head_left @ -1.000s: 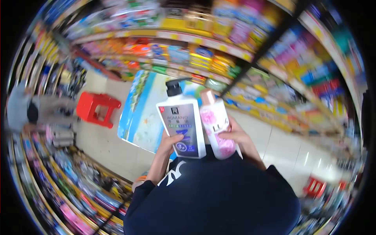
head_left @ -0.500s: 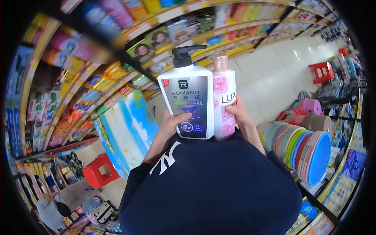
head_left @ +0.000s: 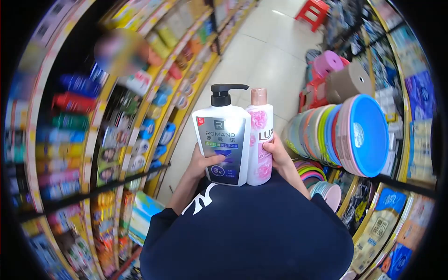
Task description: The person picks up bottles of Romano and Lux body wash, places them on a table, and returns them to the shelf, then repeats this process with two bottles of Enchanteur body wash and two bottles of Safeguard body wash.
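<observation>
A white pump bottle with a dark ROMANO label stands upright in front of the dark shirt, its black pump pointing right. My left hand is closed round its left side, thumb across the label. Against its right side is a slimmer white LUX bottle with pink flowers and a rose-gold cap. My right hand grips that one from the right, thumb on its front. The fingers behind both bottles are hidden.
Shelves of packaged goods line the left side. To the right are stacked basins, a pink roll, a grey-brown roll and more shelves. A red stool stands farther down the tiled aisle.
The view has turned, so the shelves and basins appear shifted and the aisle now runs upward. Both bottles appear slightly lower in view, still held in my hands.
</observation>
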`<state>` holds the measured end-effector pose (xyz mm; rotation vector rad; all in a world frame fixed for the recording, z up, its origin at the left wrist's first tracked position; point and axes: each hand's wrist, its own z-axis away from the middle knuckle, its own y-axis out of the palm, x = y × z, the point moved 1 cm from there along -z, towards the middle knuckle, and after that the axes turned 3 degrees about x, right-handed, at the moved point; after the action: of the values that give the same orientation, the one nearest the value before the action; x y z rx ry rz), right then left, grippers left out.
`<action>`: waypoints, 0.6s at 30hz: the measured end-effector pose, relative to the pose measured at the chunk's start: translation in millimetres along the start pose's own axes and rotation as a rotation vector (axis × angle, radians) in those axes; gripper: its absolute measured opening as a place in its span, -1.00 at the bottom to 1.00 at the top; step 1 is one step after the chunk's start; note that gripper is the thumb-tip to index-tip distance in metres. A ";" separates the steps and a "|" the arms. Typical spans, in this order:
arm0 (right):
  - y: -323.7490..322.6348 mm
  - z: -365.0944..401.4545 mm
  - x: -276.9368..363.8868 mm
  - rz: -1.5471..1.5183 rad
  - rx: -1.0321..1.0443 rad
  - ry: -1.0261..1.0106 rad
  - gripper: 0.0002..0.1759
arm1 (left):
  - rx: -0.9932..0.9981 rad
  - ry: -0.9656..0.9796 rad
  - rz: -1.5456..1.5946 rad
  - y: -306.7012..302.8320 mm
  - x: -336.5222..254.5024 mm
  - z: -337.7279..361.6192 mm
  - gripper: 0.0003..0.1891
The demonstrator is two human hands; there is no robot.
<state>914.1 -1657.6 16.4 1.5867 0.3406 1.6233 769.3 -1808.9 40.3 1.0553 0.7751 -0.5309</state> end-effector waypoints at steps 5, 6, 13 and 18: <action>-53.8 -18.9 51.0 -0.069 -0.172 -0.183 -0.30 | 0.194 -0.150 -0.030 29.3 -11.8 -116.1 -0.43; -69.3 -27.6 64.5 -0.076 -0.202 -0.207 -0.31 | 0.224 -0.170 -0.047 37.2 -12.2 -141.7 -0.44; -146.3 -117.4 184.4 -0.051 -0.318 -0.314 -0.33 | 0.339 -0.192 -0.072 80.1 -59.3 -322.3 -0.49; -205.3 -168.2 263.6 -0.079 -0.353 -0.373 -0.33 | 0.423 -0.248 -0.033 117.0 -78.8 -436.9 -0.45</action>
<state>867.1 -1286.8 30.9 1.5371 -0.0774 1.2141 670.3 -1360.6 46.9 1.3353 0.4700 -0.8618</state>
